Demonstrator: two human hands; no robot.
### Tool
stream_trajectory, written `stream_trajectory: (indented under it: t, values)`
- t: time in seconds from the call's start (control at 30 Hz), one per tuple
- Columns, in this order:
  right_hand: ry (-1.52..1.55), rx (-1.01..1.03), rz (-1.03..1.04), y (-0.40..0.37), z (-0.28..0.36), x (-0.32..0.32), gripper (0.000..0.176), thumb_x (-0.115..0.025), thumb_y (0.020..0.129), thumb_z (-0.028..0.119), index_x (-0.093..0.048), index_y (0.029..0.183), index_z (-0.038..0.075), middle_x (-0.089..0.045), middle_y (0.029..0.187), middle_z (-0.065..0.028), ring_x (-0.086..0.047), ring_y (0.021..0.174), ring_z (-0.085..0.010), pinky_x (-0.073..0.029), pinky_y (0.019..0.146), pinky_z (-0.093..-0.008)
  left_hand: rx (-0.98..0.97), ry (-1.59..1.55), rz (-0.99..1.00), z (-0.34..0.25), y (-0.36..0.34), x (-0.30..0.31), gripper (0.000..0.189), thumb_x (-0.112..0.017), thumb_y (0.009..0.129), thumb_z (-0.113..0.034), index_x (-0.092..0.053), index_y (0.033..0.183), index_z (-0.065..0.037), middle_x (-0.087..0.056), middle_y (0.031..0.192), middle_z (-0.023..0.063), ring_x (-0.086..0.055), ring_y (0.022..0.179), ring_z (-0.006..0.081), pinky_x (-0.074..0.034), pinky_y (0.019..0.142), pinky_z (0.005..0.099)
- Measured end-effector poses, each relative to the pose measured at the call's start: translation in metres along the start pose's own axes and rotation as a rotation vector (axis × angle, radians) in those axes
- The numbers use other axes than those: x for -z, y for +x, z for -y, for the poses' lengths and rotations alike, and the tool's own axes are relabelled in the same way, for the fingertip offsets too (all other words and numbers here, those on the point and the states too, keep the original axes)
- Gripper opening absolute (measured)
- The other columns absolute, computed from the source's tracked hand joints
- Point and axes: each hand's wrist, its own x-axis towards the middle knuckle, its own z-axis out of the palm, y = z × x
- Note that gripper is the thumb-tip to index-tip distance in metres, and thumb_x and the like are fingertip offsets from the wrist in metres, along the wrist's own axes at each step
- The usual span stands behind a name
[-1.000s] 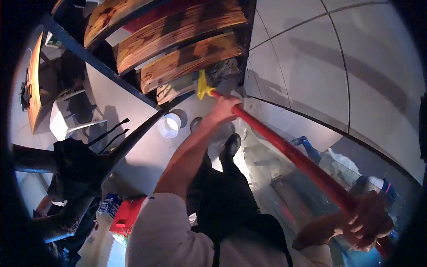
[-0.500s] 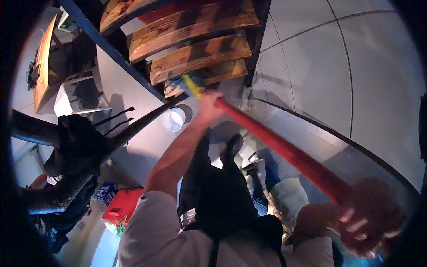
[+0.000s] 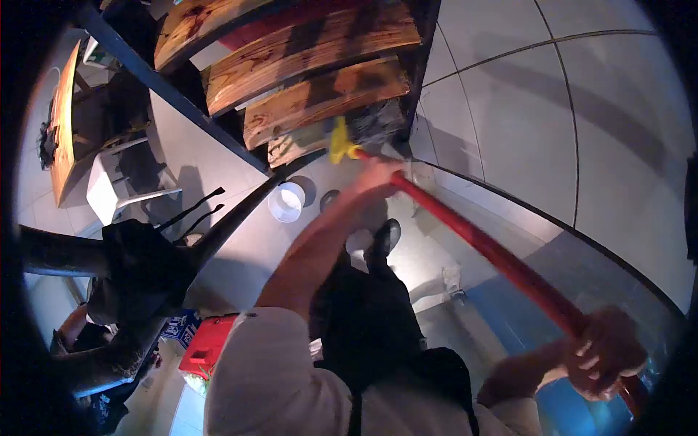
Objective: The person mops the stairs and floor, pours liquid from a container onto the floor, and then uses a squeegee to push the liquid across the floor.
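A long red pole (image 3: 494, 254) with a yellow head (image 3: 340, 141) runs slantwise across the view. Near the yellow end my left hand (image 3: 379, 176) is wrapped round the pole. My right hand (image 3: 605, 354) grips it close to the other end, at the lower right. The yellow head is over the lowest wooden stair step (image 3: 298, 145); whatever is attached beyond it is blurred. A round white container (image 3: 286, 202) stands on the floor left of my left forearm.
Wooden steps (image 3: 313, 51) rise at the top between dark metal rails. A dark bag (image 3: 142, 269) hangs on the railing at left. Beyond are a white stool (image 3: 109, 189) and a wooden table (image 3: 65, 131). A red box (image 3: 207, 345) sits lower left, near a partly hidden person.
The yellow head has swung right and my left hand has moved right and slightly down with the pole. My right hand has shifted slightly. A step beneath the head now shows differently.
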Motion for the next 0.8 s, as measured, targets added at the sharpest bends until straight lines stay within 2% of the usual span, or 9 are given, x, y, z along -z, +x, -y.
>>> stream_trajectory:
  t: [0.03, 0.1, 0.17, 0.23, 0.37, 0.43, 0.63, 0.73, 0.8]
  values:
    - [0.039, -0.021, 0.019, -0.003, -0.006, -0.007, 0.016, -0.059, 0.079, 0.007, -0.054, 0.064, 0.009, -0.054, 0.052, -0.0031, -0.054, 0.046, -0.0089, -0.047, 0.046, -0.0240, 0.134, 0.150, 0.026, 0.046, -0.023, -0.021, 0.024, -0.070, 0.064, -0.016, -0.063, 0.086, -0.010, -0.065, 0.082, 0.0120, -0.063, 0.080, 0.0337, -0.051, 0.072, 0.0432]
    - [0.118, -0.061, 0.062, -0.010, -0.023, -0.023, 0.016, -0.059, 0.079, 0.008, -0.054, 0.064, 0.009, -0.054, 0.052, -0.0027, -0.053, 0.045, -0.0090, -0.047, 0.046, -0.0239, -0.050, 0.074, -0.216, 0.053, -0.067, 0.019, 0.019, -0.069, 0.065, -0.017, -0.062, 0.080, -0.007, -0.064, 0.076, 0.0130, -0.063, 0.077, 0.0338, -0.051, 0.071, 0.0429]
    - [0.186, -0.094, 0.100, -0.017, -0.041, -0.035, 0.016, -0.059, 0.079, 0.008, -0.053, 0.064, 0.009, -0.054, 0.052, -0.0023, -0.053, 0.045, -0.0090, -0.047, 0.046, -0.0238, 0.061, 0.085, -0.245, 0.051, -0.093, 0.043, 0.016, -0.068, 0.065, -0.016, -0.061, 0.074, -0.005, -0.062, 0.070, 0.0135, -0.062, 0.073, 0.0340, -0.050, 0.068, 0.0423]
    - [0.218, -0.113, 0.116, -0.020, -0.054, -0.038, 0.016, -0.059, 0.079, 0.009, -0.053, 0.064, 0.009, -0.053, 0.052, -0.0019, -0.052, 0.045, -0.0090, -0.047, 0.046, -0.0237, 0.118, 0.073, -0.312, 0.052, -0.098, 0.038, 0.016, -0.068, 0.063, -0.016, -0.060, 0.072, -0.005, -0.061, 0.068, 0.0138, -0.061, 0.070, 0.0342, -0.048, 0.066, 0.0419]
    - [0.143, -0.119, 0.123, -0.016, -0.039, -0.016, 0.016, -0.059, 0.079, 0.010, -0.052, 0.064, 0.010, -0.053, 0.051, -0.0011, -0.051, 0.044, -0.0091, -0.047, 0.047, -0.0234, 0.131, 0.046, -0.512, 0.038, -0.055, -0.007, 0.018, -0.069, 0.059, -0.017, -0.059, 0.069, -0.005, -0.060, 0.067, 0.0141, -0.060, 0.068, 0.0347, -0.047, 0.062, 0.0405]
    - [0.073, -0.103, 0.119, -0.015, -0.017, 0.003, 0.017, -0.058, 0.079, 0.011, -0.052, 0.064, 0.010, -0.053, 0.051, -0.0007, -0.051, 0.044, -0.0092, -0.047, 0.047, -0.0233, 0.014, -0.016, -0.557, 0.019, -0.011, -0.034, 0.017, -0.069, 0.058, -0.017, -0.060, 0.067, -0.007, -0.059, 0.066, 0.0130, -0.060, 0.068, 0.0335, -0.047, 0.063, 0.0411]
    - [-0.188, 0.016, -0.058, -0.016, 0.020, 0.037, 0.017, -0.058, 0.079, 0.012, -0.051, 0.064, 0.010, -0.052, 0.051, 0.0005, -0.050, 0.043, -0.0093, -0.046, 0.048, -0.0230, -0.135, -0.297, -0.290, -0.032, 0.106, -0.085, 0.017, -0.067, 0.066, -0.018, -0.058, 0.073, -0.007, -0.060, 0.071, 0.0150, -0.061, 0.070, 0.0350, -0.047, 0.062, 0.0417]
    - [-0.315, 0.099, -0.256, -0.012, 0.017, 0.036, 0.018, -0.058, 0.080, 0.013, -0.050, 0.064, 0.010, -0.051, 0.050, 0.0011, -0.049, 0.042, -0.0094, -0.046, 0.048, -0.0228, -0.107, -0.171, -0.104, -0.033, 0.093, -0.063, 0.019, -0.067, 0.067, -0.023, -0.059, 0.075, -0.008, -0.062, 0.074, 0.0141, -0.061, 0.073, 0.0361, -0.047, 0.064, 0.0437]
    - [-0.347, 0.130, -0.324, -0.011, 0.016, 0.025, 0.018, -0.058, 0.080, 0.014, -0.050, 0.064, 0.010, -0.051, 0.050, 0.0015, -0.049, 0.042, -0.0094, -0.046, 0.048, -0.0227, -0.104, -0.034, -0.023, -0.012, 0.063, -0.043, 0.019, -0.066, 0.068, -0.021, -0.061, 0.080, -0.007, -0.063, 0.077, 0.0139, -0.062, 0.077, 0.0360, -0.048, 0.071, 0.0454]
